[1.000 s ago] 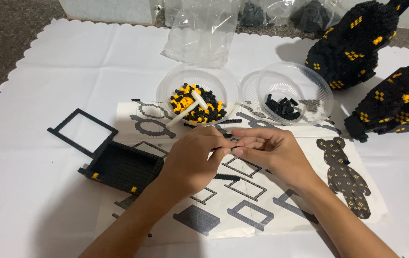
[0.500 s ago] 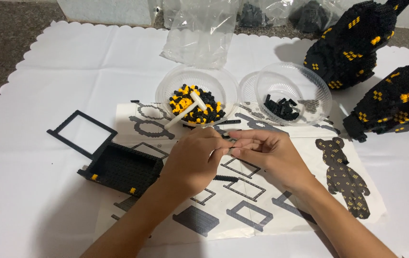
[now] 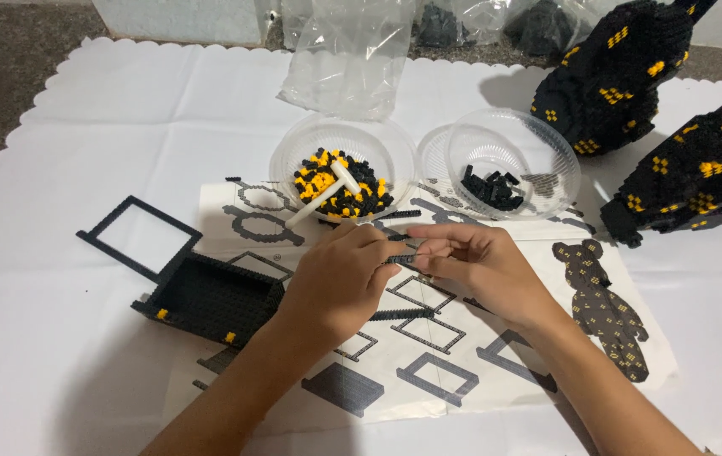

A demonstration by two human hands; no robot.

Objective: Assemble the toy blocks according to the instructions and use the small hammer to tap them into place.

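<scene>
Head view is showing a tabletop draped in a white scalloped cloth, with a printed instruction sheet lying toward its near edge. A flat black brick panel is sitting on the sheet's left side, and two clear bowls are standing beyond the sheet toward the far edge: the left bowl is holding black and yellow bricks, the right bowl black ones only. Above the sheet's middle, the left hand and right hand are meeting fingertip to fingertip, both pinching a thin black brick strip. The strip is lying directly between them, its long axis running roughly left to right, parallel to the near edge, equally close to each hand.
</scene>
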